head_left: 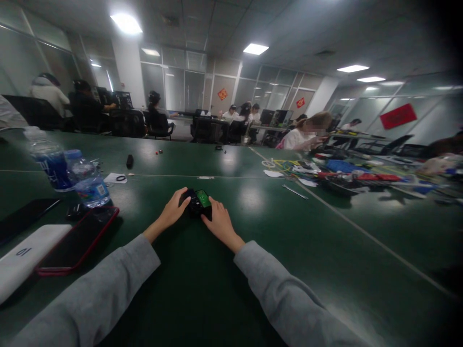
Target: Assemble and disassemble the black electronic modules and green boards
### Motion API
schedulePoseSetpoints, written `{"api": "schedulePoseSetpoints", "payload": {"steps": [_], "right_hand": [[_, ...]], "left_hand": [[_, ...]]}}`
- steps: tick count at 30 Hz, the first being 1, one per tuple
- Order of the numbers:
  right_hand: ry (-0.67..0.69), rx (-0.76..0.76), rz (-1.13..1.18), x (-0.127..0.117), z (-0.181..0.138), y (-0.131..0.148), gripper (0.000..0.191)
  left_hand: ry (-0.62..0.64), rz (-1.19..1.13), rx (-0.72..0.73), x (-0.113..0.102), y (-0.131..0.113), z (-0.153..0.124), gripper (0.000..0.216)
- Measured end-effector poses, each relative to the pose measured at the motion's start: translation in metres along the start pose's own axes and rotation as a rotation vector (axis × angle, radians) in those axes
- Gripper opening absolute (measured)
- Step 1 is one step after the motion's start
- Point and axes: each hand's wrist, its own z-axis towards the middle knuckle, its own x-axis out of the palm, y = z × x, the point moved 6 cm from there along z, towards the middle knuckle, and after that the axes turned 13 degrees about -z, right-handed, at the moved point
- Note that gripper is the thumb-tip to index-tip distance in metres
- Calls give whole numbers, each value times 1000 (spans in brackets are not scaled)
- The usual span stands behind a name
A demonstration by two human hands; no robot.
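Note:
A small black device with a green top (198, 201) rests on the green table (275, 250) straight ahead of me. My left hand (172, 210) grips its left side with curled fingers. My right hand (219, 222) holds its right side, fingertips pressed against the casing. Both arms wear grey sleeves.
Two water bottles (77, 176) stand at the left, beside a red-cased phone (77, 241), a white power bank (25, 258) and a dark phone (25, 217). A metal tool (295, 192) lies right of centre. Cluttered parts (347, 176) and a seated person (307, 132) are at the far right.

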Motion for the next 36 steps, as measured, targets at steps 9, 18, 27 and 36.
{"api": "schedulePoseSetpoints", "payload": {"steps": [9,18,27,36], "right_hand": [[36,-142,79,-1,-3,11,76],[55,-174,6,-9,-5,19,65],[16,-176,0,-7,-5,18,51],[19,-181,-15,-8,-3,18,44]], "left_hand": [[139,-109,-42,-2,23,1,88],[196,99,36,4,9,-6,93],[194,106,32,3,8,-7,91],[196,112,29,3,9,-7,89]]}}
